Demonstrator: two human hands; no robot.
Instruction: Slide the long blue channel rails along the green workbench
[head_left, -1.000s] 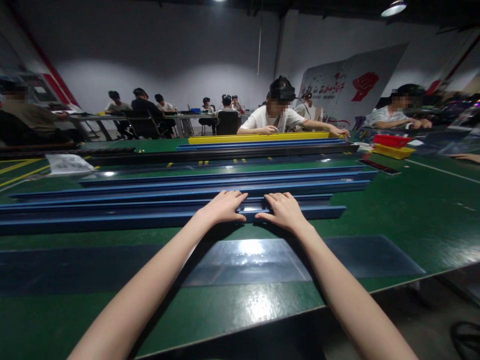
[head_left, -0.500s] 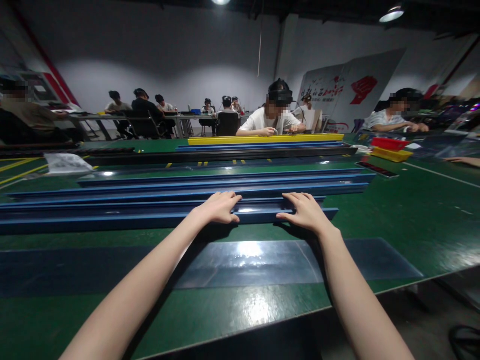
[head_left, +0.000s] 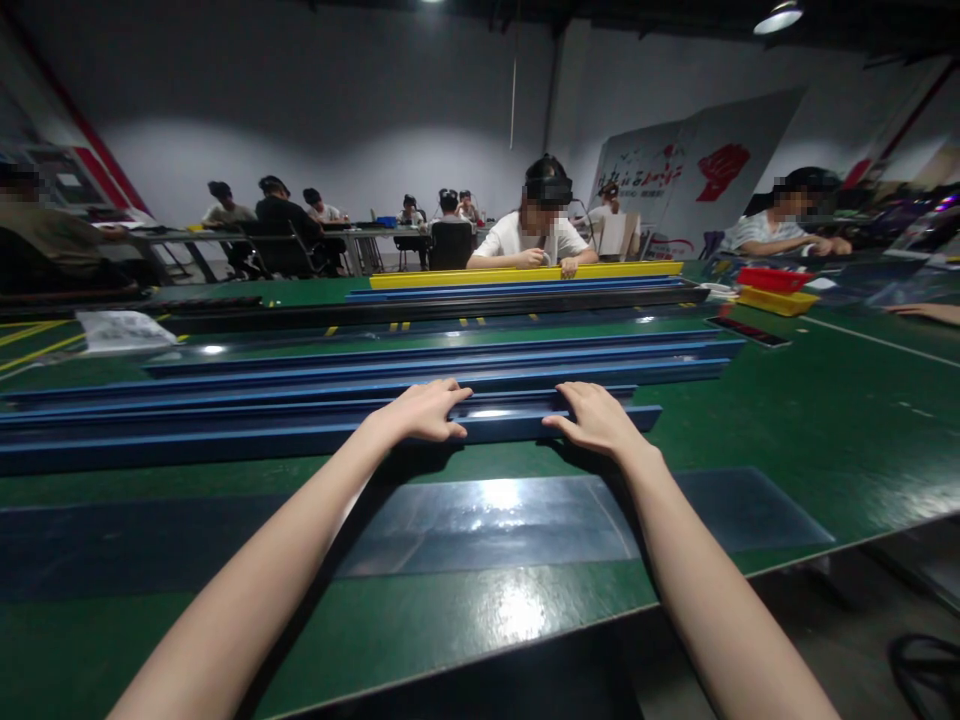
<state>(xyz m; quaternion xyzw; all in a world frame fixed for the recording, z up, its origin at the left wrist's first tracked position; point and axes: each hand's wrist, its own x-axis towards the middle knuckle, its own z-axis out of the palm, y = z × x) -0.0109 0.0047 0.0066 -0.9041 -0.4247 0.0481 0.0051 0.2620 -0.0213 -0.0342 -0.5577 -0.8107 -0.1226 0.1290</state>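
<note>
A long blue channel rail (head_left: 502,429) lies across the green table in front of me. My left hand (head_left: 426,411) is closed over it, thumb on the near wall and fingers over the far wall. Farther right, close to the rail's right end, my right hand (head_left: 598,416) grips it the same way. A gap of bare rail shows between the two hands. Nearer to me, under my forearms, a clear plastic strip (head_left: 517,535) lies flat. Just behind the gripped rail are more blue rails (head_left: 675,371), parallel to it.
Farther back lie a black rail (head_left: 570,300) and a yellow rail (head_left: 465,280), where a co-worker (head_left: 499,240) sits. Red (head_left: 776,280) and yellow (head_left: 780,302) trays and a phone (head_left: 754,332) are at right. The table's edge (head_left: 652,607) runs close to me.
The view has shifted slightly, and both my hands keep their hold on the blue rail. The co-worker's hand across the table has come down onto the yellow rail.
</note>
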